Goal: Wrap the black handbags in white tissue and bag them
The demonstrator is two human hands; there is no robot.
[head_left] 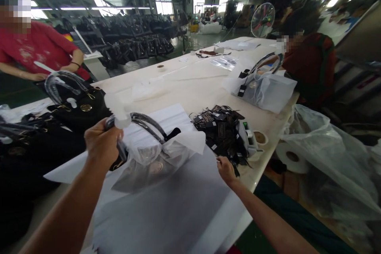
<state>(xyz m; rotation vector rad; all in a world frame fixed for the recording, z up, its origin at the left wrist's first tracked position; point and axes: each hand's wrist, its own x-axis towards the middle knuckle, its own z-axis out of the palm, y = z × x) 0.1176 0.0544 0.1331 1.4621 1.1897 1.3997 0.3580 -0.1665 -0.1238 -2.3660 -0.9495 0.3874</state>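
A handbag (156, 166) lies in thin white wrapping in front of me, its round emblem showing through the translucent layer. My left hand (102, 141) is closed around its plastic-wrapped handle (149, 123), beside a white piece of padding (119, 109). Large white paper sheets (166, 210) spread under and in front of the bag. At the right edge of the paper, my right hand (226, 170) is closed, with its fingertips pinching the sheet. Just beyond that hand is a heap of black hang tags (220, 127).
Black handbags (80, 107) crowd the table's left side, near a person in red (44, 51). Another person (309, 59) at right handles a wrapped bag (264, 87). Tape rolls (260, 138) sit by the tags. Clear plastic (330, 158) hangs beside the table edge.
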